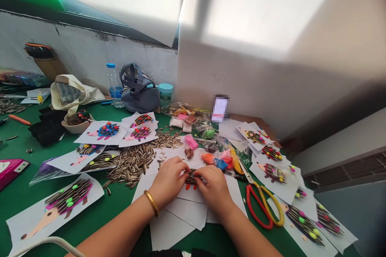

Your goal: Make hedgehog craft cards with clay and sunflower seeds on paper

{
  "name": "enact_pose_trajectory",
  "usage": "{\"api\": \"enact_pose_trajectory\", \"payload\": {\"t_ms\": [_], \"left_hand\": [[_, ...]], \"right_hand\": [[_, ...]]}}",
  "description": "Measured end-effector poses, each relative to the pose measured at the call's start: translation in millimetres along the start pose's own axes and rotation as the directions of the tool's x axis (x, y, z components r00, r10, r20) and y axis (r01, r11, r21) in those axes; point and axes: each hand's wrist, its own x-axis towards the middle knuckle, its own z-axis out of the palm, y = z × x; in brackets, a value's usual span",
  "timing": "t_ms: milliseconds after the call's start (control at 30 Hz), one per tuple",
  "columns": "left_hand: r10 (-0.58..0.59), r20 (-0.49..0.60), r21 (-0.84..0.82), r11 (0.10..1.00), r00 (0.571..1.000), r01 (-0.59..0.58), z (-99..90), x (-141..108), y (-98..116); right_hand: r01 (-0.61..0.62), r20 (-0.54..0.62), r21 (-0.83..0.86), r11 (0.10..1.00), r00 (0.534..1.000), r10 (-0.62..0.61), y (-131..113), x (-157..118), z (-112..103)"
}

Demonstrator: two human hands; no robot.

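Observation:
My left hand [171, 176], with a gold bracelet at the wrist, and my right hand [213, 186] meet over white paper [187, 211] in the middle. Between their fingertips lies a small hedgehog figure [190, 177] covered in striped sunflower seeds, with orange-red feet below. Both hands have thumb and fingers pressed to the seeds at its left and right sides. The fingers partly cover the figure. A pile of sunflower seeds [132, 164] lies left of my left hand. Bags of coloured clay [220, 160] lie just beyond my right hand.
Red-and-yellow scissors [262, 204] lie right of my right hand. Hedgehog pictures [276, 176] overlap at the right; others [68, 200] lie at the left. Behind stand a water bottle [114, 86], a grey-blue bag [140, 92], a teal-lidded cup [165, 94] and a phone [220, 108].

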Motion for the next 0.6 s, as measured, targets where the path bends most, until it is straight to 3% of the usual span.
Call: {"api": "enact_pose_trajectory", "payload": {"t_ms": [167,600], "left_hand": [[0.041,0.03,0.209,0.977,0.999,-0.046,5.3,-2.5,0.4],[0.072,0.03,0.294,0.953,0.997,-0.078,8.0,-1.6,-2.4]], "right_hand": [[-0.016,-0.038,-0.06,0.998,0.999,0.013,-1.9,2.1,3.3],[-0.089,0.003,-0.115,0.989,0.996,0.09,-4.2,5.0,5.9]]}}
